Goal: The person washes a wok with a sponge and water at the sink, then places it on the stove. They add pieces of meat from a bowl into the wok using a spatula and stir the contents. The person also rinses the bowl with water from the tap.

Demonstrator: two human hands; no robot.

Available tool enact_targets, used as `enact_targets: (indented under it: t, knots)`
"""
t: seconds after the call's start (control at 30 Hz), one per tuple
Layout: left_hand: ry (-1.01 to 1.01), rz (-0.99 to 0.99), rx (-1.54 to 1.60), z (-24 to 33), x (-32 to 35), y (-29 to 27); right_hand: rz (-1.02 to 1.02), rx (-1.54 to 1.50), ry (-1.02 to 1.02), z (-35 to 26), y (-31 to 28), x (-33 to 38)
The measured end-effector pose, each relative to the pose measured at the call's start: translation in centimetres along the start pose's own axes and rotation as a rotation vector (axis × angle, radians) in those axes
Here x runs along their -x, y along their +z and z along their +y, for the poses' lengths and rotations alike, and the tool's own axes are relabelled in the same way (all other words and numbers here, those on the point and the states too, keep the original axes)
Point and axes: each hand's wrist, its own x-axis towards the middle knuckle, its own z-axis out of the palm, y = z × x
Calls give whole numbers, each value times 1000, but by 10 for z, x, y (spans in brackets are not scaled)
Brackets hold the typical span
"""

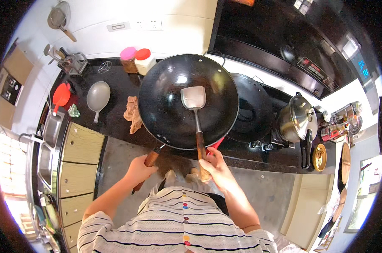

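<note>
My left hand [139, 171] is closed round the wooden handle of a large black wok [163, 99]. The wok's wide bowl is in front of me, above the counter. In my right hand [219, 169] is the wooden handle of a metal wok spatula [193, 98]; its broad blade lies over the inside of the wok, where I see no food. Something red [216, 144] shows behind my right fingers, and what it is I cannot make out. Behind and right of the wok, a second dark round pan [255, 107] sits on the stove.
On the black counter [115, 90] are a crumpled brown cloth [133, 114], a small grey pan [98, 97], a red strainer-shaped item [62, 95] and two lidded jars [144, 62]. A pressure cooker [293, 120] stands right, beside a gold-coloured lid [319, 157]. The range hood [267, 46] overhangs the stove.
</note>
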Motion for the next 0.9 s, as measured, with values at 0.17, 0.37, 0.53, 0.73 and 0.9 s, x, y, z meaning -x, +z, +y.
enact_targets:
  t: [0.17, 0.37, 0.53, 0.73, 0.9]
  knots:
    - [-17, 2, 13, 1, -2, 14, -1, -202, -89, -9, -24, 19]
    - [-69, 57, 34, 2, 5, 29, 160, -14, -366, -34, -62, 71]
    - [-149, 123, 46, 1, 24, 29, 273, 85, -401, -18, -125, 56]
    - [-259, 255, 170, -14, 57, 38, 324, -85, -76, 33, -170, 5]
    - [-421, 303, 213, -38, 102, 41, 303, -33, 34, 51, -177, -18]
